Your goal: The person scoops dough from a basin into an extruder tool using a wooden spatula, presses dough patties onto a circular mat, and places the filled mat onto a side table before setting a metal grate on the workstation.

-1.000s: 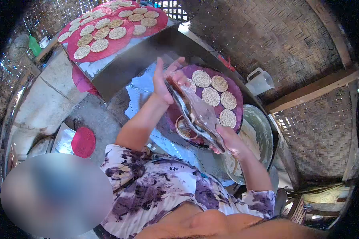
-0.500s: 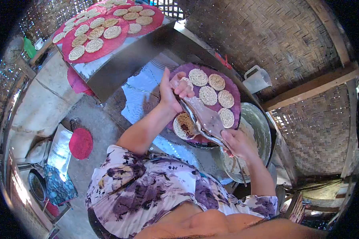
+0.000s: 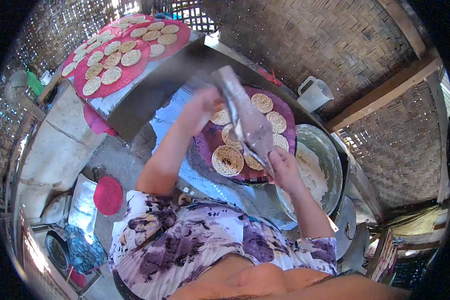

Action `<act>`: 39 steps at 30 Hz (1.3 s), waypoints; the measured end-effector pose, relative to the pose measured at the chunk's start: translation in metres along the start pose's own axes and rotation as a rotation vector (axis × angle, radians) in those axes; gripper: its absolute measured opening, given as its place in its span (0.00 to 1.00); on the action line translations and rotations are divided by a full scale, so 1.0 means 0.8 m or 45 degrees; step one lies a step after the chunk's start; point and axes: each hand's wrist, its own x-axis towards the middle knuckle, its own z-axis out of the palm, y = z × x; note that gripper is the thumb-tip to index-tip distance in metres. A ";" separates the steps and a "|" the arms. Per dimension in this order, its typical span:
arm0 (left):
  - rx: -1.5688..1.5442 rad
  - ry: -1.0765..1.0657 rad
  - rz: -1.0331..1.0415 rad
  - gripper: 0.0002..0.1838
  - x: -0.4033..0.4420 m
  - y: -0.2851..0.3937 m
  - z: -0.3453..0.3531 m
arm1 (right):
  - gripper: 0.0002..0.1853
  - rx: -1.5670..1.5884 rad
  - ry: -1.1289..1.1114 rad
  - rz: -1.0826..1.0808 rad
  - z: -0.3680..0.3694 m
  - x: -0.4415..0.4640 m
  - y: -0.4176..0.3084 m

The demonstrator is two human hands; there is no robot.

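My right hand (image 3: 286,172) grips the lower end of a long, flat, greyish piece smeared with batter (image 3: 255,125), which slants up and away to the left. Near its upper part is my left hand (image 3: 201,109), smeared by motion, so its fingers cannot be made out. Beneath both lies a round purple mat (image 3: 203,144) bearing several round, lacy, pale cakes (image 3: 261,103). One cup-shaped lacy piece (image 3: 227,161) sits at the mat's near edge. The flat piece hides part of the mat and some cakes.
A large basin (image 3: 338,155) of pale batter (image 3: 312,180) stands right of the mat. A white jug (image 3: 316,95) is by the woven wall (image 3: 305,40). At far left, a raised surface holds pink sheets (image 3: 140,50) with several lacy cakes. A red round piece (image 3: 108,195) lies lower left.
The flat piece has swung more upright, its top end rising. My left hand has shifted left, off its earlier grip near the top, and the cup-shaped piece now shows more fully.
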 end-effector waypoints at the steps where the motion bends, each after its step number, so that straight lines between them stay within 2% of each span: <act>1: 0.493 -0.135 0.058 0.26 -0.012 -0.008 0.022 | 0.21 -0.030 0.092 -0.175 0.007 0.001 -0.003; 2: 1.059 -0.444 0.139 0.27 -0.022 -0.001 0.034 | 0.21 -0.131 0.128 -0.217 0.007 0.003 -0.004; 4: 0.951 0.101 0.188 0.23 -0.027 -0.024 0.092 | 0.22 -0.334 0.207 -0.284 0.005 0.004 -0.006; 7: 1.963 0.062 0.627 0.15 -0.013 0.018 0.131 | 0.21 -1.423 0.326 -0.388 -0.015 -0.009 -0.077; 9: 2.019 -0.110 1.021 0.11 0.002 0.005 0.145 | 0.24 -1.303 0.597 -0.984 -0.030 -0.007 -0.110; 10: 2.032 -0.200 1.215 0.10 0.007 -0.004 0.156 | 0.26 -1.172 0.537 -1.216 -0.036 -0.009 -0.134; 11: 2.077 -0.180 1.197 0.05 0.005 -0.010 0.174 | 0.26 -1.261 0.686 -1.231 -0.025 -0.026 -0.155; 12: 1.977 -0.210 1.163 0.05 0.008 -0.016 0.182 | 0.25 -1.352 0.838 -1.244 -0.011 -0.037 -0.167; 14: 1.774 -0.275 1.099 0.04 0.017 -0.029 0.193 | 0.26 -1.696 0.979 -1.608 -0.002 -0.046 -0.155; 16: 1.667 -0.591 0.743 0.06 0.009 -0.025 0.191 | 0.23 -1.841 0.584 -1.746 -0.007 -0.077 -0.146; 17: 1.613 -0.713 0.550 0.06 0.005 -0.023 0.190 | 0.20 -1.733 0.427 -1.738 -0.006 -0.087 -0.142; 18: 1.777 -0.833 0.426 0.07 -0.003 -0.010 0.200 | 0.18 -1.620 0.278 -1.719 -0.005 -0.095 -0.138; 19: 1.938 -0.967 0.309 0.08 -0.011 0.003 0.210 | 0.19 -1.517 0.256 -1.539 -0.015 -0.106 -0.134; 20: 2.176 -1.015 0.328 0.09 -0.014 0.003 0.214 | 0.19 -1.398 0.238 -1.365 -0.025 -0.115 -0.127; 21: 2.201 -1.025 0.451 0.10 -0.019 0.002 0.220 | 0.20 -1.263 0.223 -1.201 -0.033 -0.125 -0.119; 22: 2.223 -1.029 0.568 0.10 -0.025 0.002 0.223 | 0.23 -1.140 0.421 -1.213 -0.042 -0.132 -0.113; 23: 2.246 -1.026 0.687 0.11 -0.026 0.002 0.223 | 0.24 -0.923 0.447 -1.012 -0.053 -0.147 -0.116; 24: 2.151 -0.969 0.719 0.12 -0.022 -0.001 0.212 | 0.26 -0.702 0.467 -0.825 -0.070 -0.166 -0.120; 26: 1.967 -0.839 0.780 0.15 -0.009 -0.005 0.188 | 0.26 -1.009 0.712 -0.880 -0.121 -0.204 -0.108; 28: 1.630 -0.655 0.651 0.19 -0.006 0.013 0.202 | 0.22 -0.456 1.123 -0.901 -0.139 -0.236 -0.092; 29: 1.381 -0.698 0.381 0.20 -0.002 -0.010 0.182 | 0.21 -0.261 1.243 -1.144 -0.141 -0.232 -0.084; 31: 0.349 -0.680 -0.508 0.20 -0.007 -0.028 0.198 | 0.18 0.164 1.451 -1.624 -0.132 -0.207 -0.060; 32: -0.179 -0.619 -0.921 0.20 -0.004 -0.038 0.200 | 0.18 0.453 1.417 -1.650 -0.114 -0.191 -0.050; 33: -0.102 -0.780 -0.453 0.19 -0.002 -0.052 0.211 | 0.18 0.461 1.427 -1.630 -0.108 -0.174 -0.033; 34: 0.002 -0.841 0.107 0.18 0.000 -0.066 0.222 | 0.17 0.578 1.267 -1.567 -0.096 -0.161 -0.014; 35: 0.048 -0.795 0.584 0.17 0.003 -0.080 0.233 | 0.12 0.768 1.173 -1.488 -0.074 -0.150 -0.006; 36: -0.060 -0.688 0.572 0.15 -0.001 -0.077 0.238 | 0.16 0.911 1.051 -1.353 -0.064 -0.144 0.002; 37: -0.265 -0.662 0.465 0.13 0.001 -0.072 0.233 | 0.19 0.755 0.871 -1.331 -0.075 -0.139 0.027; 38: -0.251 -0.757 0.531 0.12 0.014 -0.065 0.220 | 0.22 0.456 0.813 -1.175 -0.086 -0.142 0.046; 39: -0.186 -0.654 0.591 0.13 0.007 -0.050 0.222 | 0.23 -0.076 0.937 -0.742 -0.109 -0.134 0.095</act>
